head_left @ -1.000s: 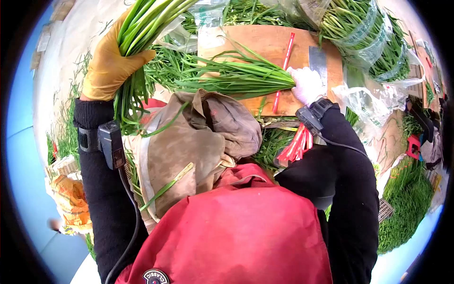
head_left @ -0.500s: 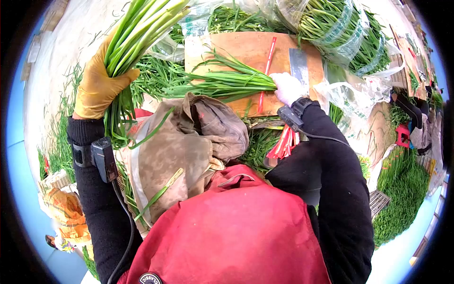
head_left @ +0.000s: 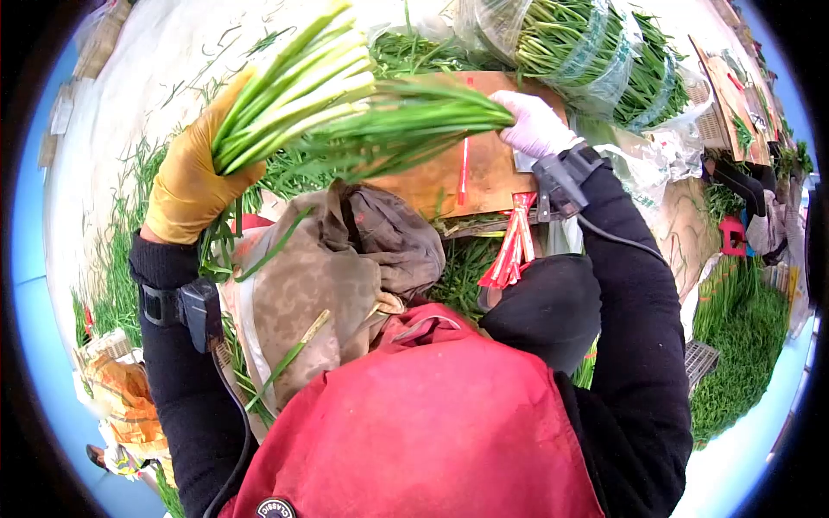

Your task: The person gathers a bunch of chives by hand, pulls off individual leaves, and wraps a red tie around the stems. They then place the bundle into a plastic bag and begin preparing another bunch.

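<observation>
My left hand (head_left: 192, 173), in a yellow glove, is wrapped round a bunch of long green chives (head_left: 289, 108) whose pale stalk ends point up and right. My right hand (head_left: 537, 125), in a whitish glove, grips a second, smaller bunch of chives (head_left: 423, 116) by one end. That bunch stretches left, blurred, and its far part meets or overlaps the left bunch. Below it lies a wooden board (head_left: 414, 190) with a red-and-white strip (head_left: 464, 168) across it. More such strips (head_left: 514, 246) hang at the board's near edge.
A large plastic-wrapped bundle of chives (head_left: 570, 52) lies behind the board. Crumpled clear plastic (head_left: 639, 173) sits to its right. Brown cloth (head_left: 319, 250) covers my lap. At far right are a red stool (head_left: 732, 236), a person's dark-clothed limb and a heap of chives (head_left: 743, 354).
My right hand has lifted its bunch off the board, up towards the left bunch. My left hand has tilted its bunch over to the right and shifted slightly.
</observation>
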Demonstrator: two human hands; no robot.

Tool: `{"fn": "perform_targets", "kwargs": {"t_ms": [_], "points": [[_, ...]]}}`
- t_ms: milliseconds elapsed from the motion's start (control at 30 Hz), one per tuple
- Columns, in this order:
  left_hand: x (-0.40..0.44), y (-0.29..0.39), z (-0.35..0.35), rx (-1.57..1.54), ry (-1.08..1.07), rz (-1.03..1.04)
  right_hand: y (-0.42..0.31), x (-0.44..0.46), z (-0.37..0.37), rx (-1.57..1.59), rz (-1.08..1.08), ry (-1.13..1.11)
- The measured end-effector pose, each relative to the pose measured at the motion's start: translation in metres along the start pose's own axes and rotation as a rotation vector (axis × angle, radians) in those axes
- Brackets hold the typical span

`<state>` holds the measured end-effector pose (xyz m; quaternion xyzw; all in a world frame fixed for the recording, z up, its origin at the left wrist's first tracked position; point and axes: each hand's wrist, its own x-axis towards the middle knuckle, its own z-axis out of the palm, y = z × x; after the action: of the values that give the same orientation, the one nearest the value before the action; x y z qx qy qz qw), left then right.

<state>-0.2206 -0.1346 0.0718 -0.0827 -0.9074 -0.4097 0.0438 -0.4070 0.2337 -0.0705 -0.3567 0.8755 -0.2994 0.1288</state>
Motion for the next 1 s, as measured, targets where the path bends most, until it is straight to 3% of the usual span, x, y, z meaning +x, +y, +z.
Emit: {"fn": "perform_targets", "kwargs": {"t_ms": [100, 267, 333, 467, 500, 567, 667, 733, 867, 900, 967, 1000], "points": [[0.008, 0.022, 0.008, 0.07, -0.081, 0.022, -0.003, -0.002, -0.038, 0.239, 0.054, 0.061], [0.038, 0.036, 0.038, 0.421, -0.272, 0.301, 0.003, -0.021, -0.105, 0.324, 0.091, 0.217], [0.062, 0.03, 0.069, 0.578, -0.434, 0.226, -0.014, -0.035, -0.135, 0.265, 0.144, 0.25], [0.112, 0.002, 0.151, 0.496, -0.533, 0.3, -0.011, -0.051, -0.164, 0.307, 0.128, 0.346], [0.12, -0.011, 0.174, 0.478, -0.521, 0.302, -0.012, -0.054, -0.169, 0.319, 0.227, 0.33], [0.134, -0.037, 0.219, 0.52, -0.493, 0.333, -0.01, -0.058, -0.164, 0.418, 0.203, 0.332], [0.141, -0.063, 0.269, 0.61, -0.563, 0.168, -0.016, -0.058, -0.147, 0.572, 0.203, 0.271], [0.13, -0.082, 0.288, 0.602, -0.444, 0.156, -0.016, -0.051, -0.128, 0.664, 0.224, 0.219], [0.12, -0.048, 0.261, 0.5, -0.589, 0.057, -0.009, -0.026, -0.076, 0.63, 0.144, 0.127], [0.101, -0.054, 0.263, 0.839, -0.372, 0.365, 0.004, -0.022, -0.058, 0.561, 0.133, 0.045], [0.073, -0.014, 0.239, 0.712, -0.606, 0.233, 0.031, -0.018, -0.023, 0.437, 0.145, -0.144], [0.047, -0.029, 0.239, 0.561, -0.582, 0.409, 0.041, -0.016, -0.008, 0.378, 0.166, -0.251]]}}
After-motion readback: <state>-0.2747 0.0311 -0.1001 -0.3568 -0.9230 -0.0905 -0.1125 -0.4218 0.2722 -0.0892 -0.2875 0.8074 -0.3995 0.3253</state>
